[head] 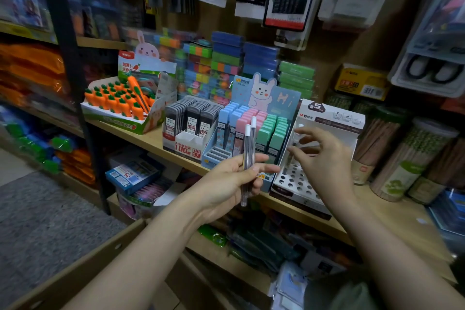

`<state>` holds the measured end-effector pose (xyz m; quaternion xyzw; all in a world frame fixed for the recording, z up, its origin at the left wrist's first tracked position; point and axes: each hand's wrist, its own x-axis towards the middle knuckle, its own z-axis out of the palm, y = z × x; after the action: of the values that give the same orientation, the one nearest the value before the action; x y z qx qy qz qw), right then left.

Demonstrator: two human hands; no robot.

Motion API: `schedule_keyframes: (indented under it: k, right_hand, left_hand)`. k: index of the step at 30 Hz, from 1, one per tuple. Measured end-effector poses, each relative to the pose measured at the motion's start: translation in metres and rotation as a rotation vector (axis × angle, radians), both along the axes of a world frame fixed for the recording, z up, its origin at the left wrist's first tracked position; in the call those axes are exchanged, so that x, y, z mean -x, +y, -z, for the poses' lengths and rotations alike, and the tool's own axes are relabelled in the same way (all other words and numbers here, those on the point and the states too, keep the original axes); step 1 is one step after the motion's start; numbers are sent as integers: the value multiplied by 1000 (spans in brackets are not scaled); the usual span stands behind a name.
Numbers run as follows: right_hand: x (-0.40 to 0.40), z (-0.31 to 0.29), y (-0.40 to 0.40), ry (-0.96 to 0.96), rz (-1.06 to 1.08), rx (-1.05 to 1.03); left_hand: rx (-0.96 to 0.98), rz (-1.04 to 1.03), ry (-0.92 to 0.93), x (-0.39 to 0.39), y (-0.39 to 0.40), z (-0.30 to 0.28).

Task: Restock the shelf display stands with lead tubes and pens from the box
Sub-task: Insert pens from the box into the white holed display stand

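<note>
Your left hand [234,178] grips two upright pens [249,158]; your right hand [322,158], fingers loose, hovers nearer the stand [297,184], at two o'clock.

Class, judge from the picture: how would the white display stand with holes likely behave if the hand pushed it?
The white stand looks like thin card with mostly unfilled holes, so it is probably light and would slide along the wooden shelf. Its tall back panel might make it tip.
</note>
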<state>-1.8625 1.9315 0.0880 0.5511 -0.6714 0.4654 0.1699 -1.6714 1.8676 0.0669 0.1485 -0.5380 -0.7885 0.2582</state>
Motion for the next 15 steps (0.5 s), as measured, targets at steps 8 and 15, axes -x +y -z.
schedule_keyframes:
  k: [8,15]
  right_hand:
    - [-7,-11,12,-292,-180,62]
    - [-30,-18,11,-580,-523,7]
  left_hand:
    - [14,96,2,2,3,1]
    - [64,118,-50,12,11,7]
